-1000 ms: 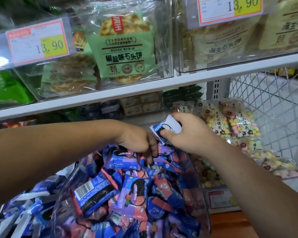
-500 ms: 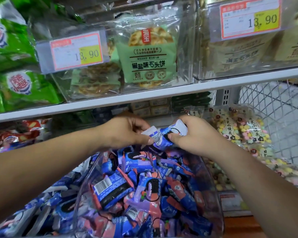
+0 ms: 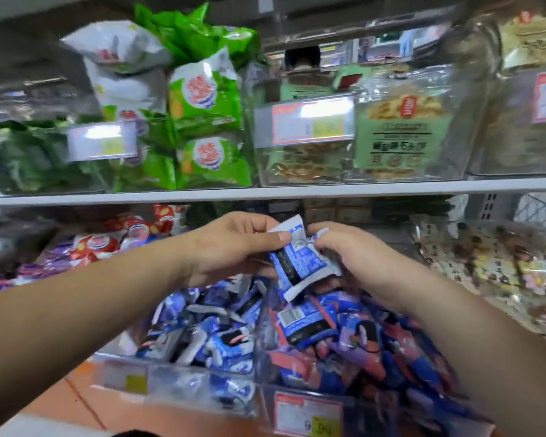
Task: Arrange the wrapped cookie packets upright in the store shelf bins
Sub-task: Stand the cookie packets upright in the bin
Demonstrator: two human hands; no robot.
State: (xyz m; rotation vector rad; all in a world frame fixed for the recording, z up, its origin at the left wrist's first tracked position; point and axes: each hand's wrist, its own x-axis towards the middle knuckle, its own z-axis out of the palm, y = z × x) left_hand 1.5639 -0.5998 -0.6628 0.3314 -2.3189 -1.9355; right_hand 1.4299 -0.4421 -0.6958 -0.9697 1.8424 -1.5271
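A blue and white cookie packet point(image 3: 298, 261) hangs upright above two clear bins. My left hand point(image 3: 234, 244) pinches its top left edge between thumb and fingers. To its right, my right hand point(image 3: 356, 260) curls its fingers against the packet's right side. Below lies a clear bin point(image 3: 309, 408) heaped with blue, purple and red packets, and a second clear bin point(image 3: 177, 376) to its left holds blue and white packets lying in a jumble.
A white shelf edge point(image 3: 297, 192) runs across just above my hands. Above it stand clear bins of green snack bags point(image 3: 202, 121) and flat biscuit bags point(image 3: 401, 127) with price tags. Bags of coloured sweets point(image 3: 498, 272) lie at the right, red packets point(image 3: 95, 244) at the left.
The view has swung left and down. My left hand came up out of the bin and took the packet's upper edge; the packet now hangs upright between both hands.
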